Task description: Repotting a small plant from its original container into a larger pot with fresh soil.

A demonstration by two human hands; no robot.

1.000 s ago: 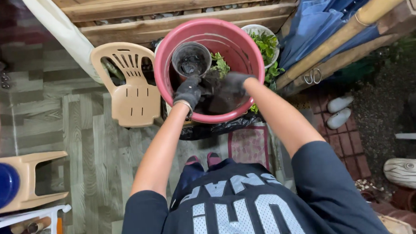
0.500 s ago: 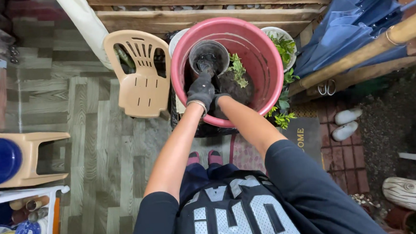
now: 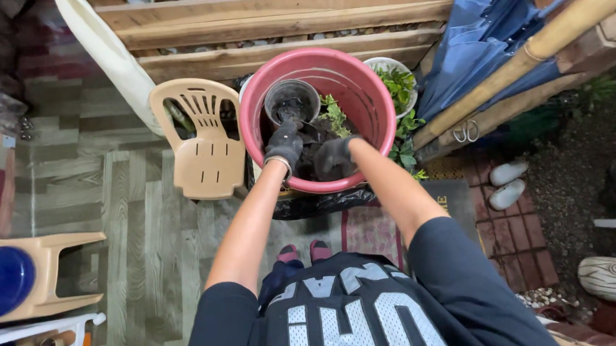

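Small pot: a dark, soil-smeared pot (image 3: 291, 101) is seen inside the pink tub (image 3: 371, 99), at about 11 o'clock of its interior, close against the far-left wall; it is upright or slightly tilted, mouth up.
Soil: a dark mound (image 3: 315, 146) fills the tub's floor, with a small green plant (image 3: 333, 114) standing in it just right of the pot.
Left hand: the gloved left hand (image 3: 285, 142) is laid against the near rim of the pot, fingers curled onto it; whether the rim is truly pinched cannot be told.
Right hand: the gloved right hand (image 3: 334, 156) is pressed down into the soil at about 6 o'clock of the tub, fingers bent as if cupped; what lies under them is hidden.
Change: compared with half a second ago, the right hand has been drawn out from under the left wrist and shows more plainly on the soil; the left hand has stayed at the pot.
Meaning: soil is judged to be gathered beside the pot while the pot is steadied.
Around: a beige plastic chair (image 3: 204, 140) stands at 9 o'clock of the tub, a white bowl of greens (image 3: 394, 77) at 2 o'clock, a folded blue umbrella (image 3: 477, 41) further right, a wooden plank wall (image 3: 279, 20) at 12 o'clock.
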